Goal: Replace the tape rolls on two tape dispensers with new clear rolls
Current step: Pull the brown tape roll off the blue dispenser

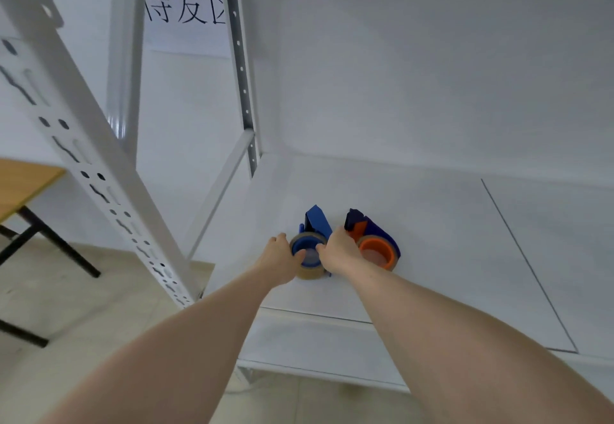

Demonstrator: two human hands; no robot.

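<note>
Both your forearms extend forward, converging. Your left hand (280,259) curls its fingers inward — gripping. Your right hand (340,251) sits just beside it, fingers bent downward, knuckles up.

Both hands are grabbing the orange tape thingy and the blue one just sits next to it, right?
Not quite. The head view shows the left hand and right hand on the blue dispenser; the orange dispenser sits beside it.
</note>
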